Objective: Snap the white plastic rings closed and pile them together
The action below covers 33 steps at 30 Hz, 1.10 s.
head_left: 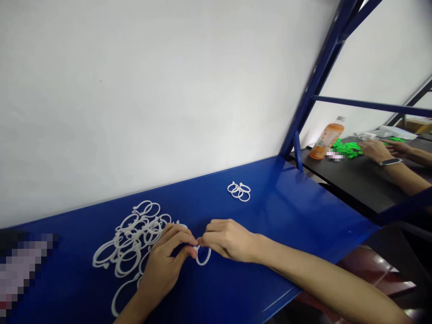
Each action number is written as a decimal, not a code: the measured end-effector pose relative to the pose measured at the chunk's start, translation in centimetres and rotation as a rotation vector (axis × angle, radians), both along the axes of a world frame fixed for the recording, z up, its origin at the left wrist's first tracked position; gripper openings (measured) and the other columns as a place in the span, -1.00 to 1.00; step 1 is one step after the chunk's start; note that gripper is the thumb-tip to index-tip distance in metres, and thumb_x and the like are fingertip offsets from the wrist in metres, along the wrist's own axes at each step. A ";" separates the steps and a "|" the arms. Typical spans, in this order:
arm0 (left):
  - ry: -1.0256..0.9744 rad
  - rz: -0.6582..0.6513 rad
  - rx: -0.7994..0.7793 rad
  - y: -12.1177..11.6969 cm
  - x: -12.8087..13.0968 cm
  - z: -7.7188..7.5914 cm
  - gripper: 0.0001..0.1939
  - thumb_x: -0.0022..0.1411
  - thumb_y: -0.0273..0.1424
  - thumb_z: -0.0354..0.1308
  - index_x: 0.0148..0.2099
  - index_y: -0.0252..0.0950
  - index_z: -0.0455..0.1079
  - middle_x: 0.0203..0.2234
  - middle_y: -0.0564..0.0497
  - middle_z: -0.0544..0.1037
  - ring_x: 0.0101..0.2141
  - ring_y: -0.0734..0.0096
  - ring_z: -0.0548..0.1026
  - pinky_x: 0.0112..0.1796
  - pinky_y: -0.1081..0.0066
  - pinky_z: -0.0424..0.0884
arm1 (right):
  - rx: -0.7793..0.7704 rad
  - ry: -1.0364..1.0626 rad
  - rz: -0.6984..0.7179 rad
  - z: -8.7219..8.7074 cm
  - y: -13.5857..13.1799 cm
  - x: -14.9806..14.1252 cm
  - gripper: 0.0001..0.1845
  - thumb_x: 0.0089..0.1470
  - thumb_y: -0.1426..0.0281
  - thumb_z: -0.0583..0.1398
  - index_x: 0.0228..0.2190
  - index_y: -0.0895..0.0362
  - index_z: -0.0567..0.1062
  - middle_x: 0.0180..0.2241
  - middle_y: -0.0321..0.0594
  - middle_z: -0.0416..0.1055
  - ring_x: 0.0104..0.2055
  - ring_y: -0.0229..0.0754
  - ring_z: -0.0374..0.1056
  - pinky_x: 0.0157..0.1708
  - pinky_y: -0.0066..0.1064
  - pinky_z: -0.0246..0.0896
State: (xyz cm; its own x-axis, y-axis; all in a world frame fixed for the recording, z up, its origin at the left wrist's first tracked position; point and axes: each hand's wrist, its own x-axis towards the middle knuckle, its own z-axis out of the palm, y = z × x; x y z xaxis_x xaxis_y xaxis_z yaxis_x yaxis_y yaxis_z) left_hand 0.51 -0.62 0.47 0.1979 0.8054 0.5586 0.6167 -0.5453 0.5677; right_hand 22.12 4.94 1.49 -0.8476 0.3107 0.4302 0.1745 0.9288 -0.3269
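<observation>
A thin white ring (203, 264) is between the person's two hands, over the blue table (276, 207) and toward its front edge. The left hand (165, 256) pinches it at its upper side between thumb and forefinger, the other fingers loosely bent. The right hand (231, 238) meets it at the same spot, thumb and forefinger nipped together on the ring, the remaining fingers curled in. The ring's lower curve hangs below the fingertips.

Just left of the left hand, a loose pile of white rings (130, 236) spreads over the table's left part, overlapping one another, some partly covered by that hand. A small cluster of white rings (240, 193) lies beyond the right hand, near the table's back edge.

Past the table's right edge, on a black table (364, 180), stands a clear bottle (327, 138) with orange liquid in it and a pale cap. Beside it are bright green pieces (351, 148), with a co-worker's hands (373, 150) at them.

The ring is slim and smooth, with a small knob-like joint on several in the pile.
</observation>
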 end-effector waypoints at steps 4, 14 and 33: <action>0.063 0.092 0.033 0.5 -0.5 -0.1 -0.81 0.33 -0.21 0.16 -0.30 -0.15 0.47 -0.37 0.06 0.55 -0.25 0.32 0.48 -0.21 0.31 0.42 | -0.001 0.018 -0.092 0.3 0.5 -0.1 -0.68 0.42 0.33 -0.03 -0.12 0.15 0.49 -0.29 -0.15 0.50 -0.28 -0.19 0.35 -0.24 -0.40 0.29; 0.482 0.290 0.066 1.4 -2.3 -1.3 -0.73 0.26 -0.12 0.19 -0.17 -0.19 0.48 -0.18 -0.07 0.46 -0.13 0.12 0.40 -0.11 0.12 0.36 | -0.239 0.262 -1.037 -0.5 11.0 8.1 -0.78 0.26 0.43 0.13 -0.13 0.17 0.54 -0.20 -0.12 0.52 -0.22 -0.17 0.43 -0.13 -0.35 0.29; 0.393 0.061 0.108 0.9 -1.5 -0.9 -0.86 0.35 -0.36 0.10 -0.24 -0.15 0.49 -0.16 -0.01 0.50 -0.12 0.23 0.41 -0.06 0.19 0.35 | -0.397 0.116 -1.046 -1.2 12.0 8.8 -0.79 0.18 0.36 0.17 -0.33 0.14 0.60 -0.35 -0.22 0.59 -0.32 -0.20 0.47 -0.28 -0.44 0.26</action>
State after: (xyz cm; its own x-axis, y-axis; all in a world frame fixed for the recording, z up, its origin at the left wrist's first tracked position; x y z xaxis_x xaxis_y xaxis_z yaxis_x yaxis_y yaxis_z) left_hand -0.97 0.24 -0.39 0.3667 0.7632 0.5320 0.8085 -0.5443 0.2235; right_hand 30.91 16.98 0.28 -0.0514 0.9781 0.2016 0.7562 0.1700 -0.6319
